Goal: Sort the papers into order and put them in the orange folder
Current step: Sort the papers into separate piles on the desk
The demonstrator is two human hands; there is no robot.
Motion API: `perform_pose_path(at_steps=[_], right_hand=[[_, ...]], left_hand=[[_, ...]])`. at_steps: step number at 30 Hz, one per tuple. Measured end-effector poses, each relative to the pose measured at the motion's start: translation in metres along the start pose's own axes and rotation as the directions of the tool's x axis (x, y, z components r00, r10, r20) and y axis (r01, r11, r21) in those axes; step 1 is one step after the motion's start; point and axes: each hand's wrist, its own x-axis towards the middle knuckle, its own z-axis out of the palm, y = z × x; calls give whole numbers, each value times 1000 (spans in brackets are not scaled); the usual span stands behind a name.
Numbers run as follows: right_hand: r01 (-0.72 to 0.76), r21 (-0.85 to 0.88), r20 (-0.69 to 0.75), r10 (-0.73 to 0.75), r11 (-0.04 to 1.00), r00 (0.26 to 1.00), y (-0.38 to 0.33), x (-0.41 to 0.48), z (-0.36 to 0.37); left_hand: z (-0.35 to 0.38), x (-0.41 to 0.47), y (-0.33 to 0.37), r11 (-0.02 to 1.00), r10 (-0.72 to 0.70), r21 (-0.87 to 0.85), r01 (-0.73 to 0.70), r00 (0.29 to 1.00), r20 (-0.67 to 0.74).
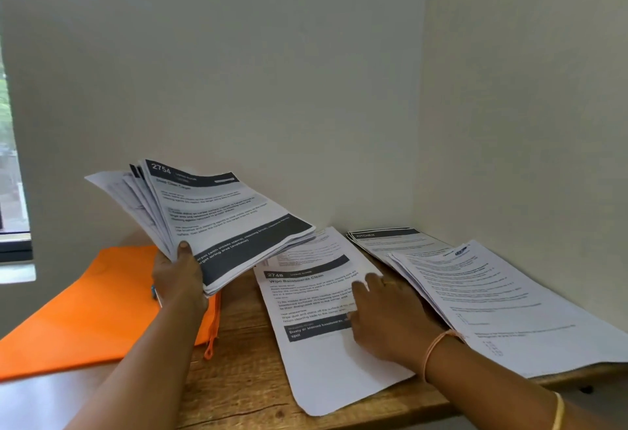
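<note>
The right hand (387,314) lies flat on the top sheet (316,297) of the middle pile, fingers straight and close together, probably to square it in place. The left hand (176,276) holds a fanned stack (217,218) above the wooden table (244,378), thumb pinching on top and fingers hidden beneath, likely so the numbered headings can be read. I count three piles on the table: the middle one, a kitchen pile (390,239) by the wall and a right pile (492,300), plus one held stack and one orange folder (85,310), lying flat at the left, apart from the piles.
</note>
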Motion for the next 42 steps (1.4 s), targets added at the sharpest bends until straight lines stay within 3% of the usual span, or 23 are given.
perform_pose_path(at_steps=[3, 7, 9, 11, 14, 17, 20, 23, 24, 28, 35, 42], right_hand=[[18, 64, 223, -32, 998, 974, -4, 0, 6], [34, 84, 275, -56, 996, 960, 0, 4, 1], [24, 166, 232, -63, 986, 971, 0, 8, -3], [16, 320, 41, -30, 947, 999, 0, 15, -8], [39, 624, -233, 138, 780, 963, 1, 30, -22], [9, 811, -242, 320, 585, 916, 8, 50, -40], [-119, 911, -64, 421, 395, 905, 19, 66, -53], [-276, 954, 228, 309, 120, 923, 29, 76, -58], [-297, 951, 265, 277, 80, 924, 30, 75, -59], [-252, 953, 176, 368, 167, 913, 30, 80, -53], [-61, 992, 6, 441, 111, 897, 29, 79, -45], [-16, 997, -17, 453, 70, 891, 33, 81, -43]], left_hand=[[0, 0, 0, 1000, 4, 22, -4, 1000, 18], [3, -3, 1, 1000, -7, 11, 6, 996, 84], [5, -7, 2, 1000, -9, -3, 10, 990, 138], [8, -10, 3, 999, -36, -10, 39, 978, 203], [11, -15, 5, 997, -63, -16, 70, 955, 291], [13, -20, 7, 999, -42, -10, 49, 929, 368], [14, -24, 10, 999, -39, -14, 50, 899, 435], [15, -29, 11, 1000, -27, 12, 24, 856, 516], [16, -32, 11, 1000, -24, 13, 20, 840, 542], [18, -38, 12, 1000, -26, 23, 16, 807, 590], [18, -39, 12, 1000, -18, 31, 0, 801, 599], [17, -43, 15, 998, -67, 53, 44, 800, 596]])
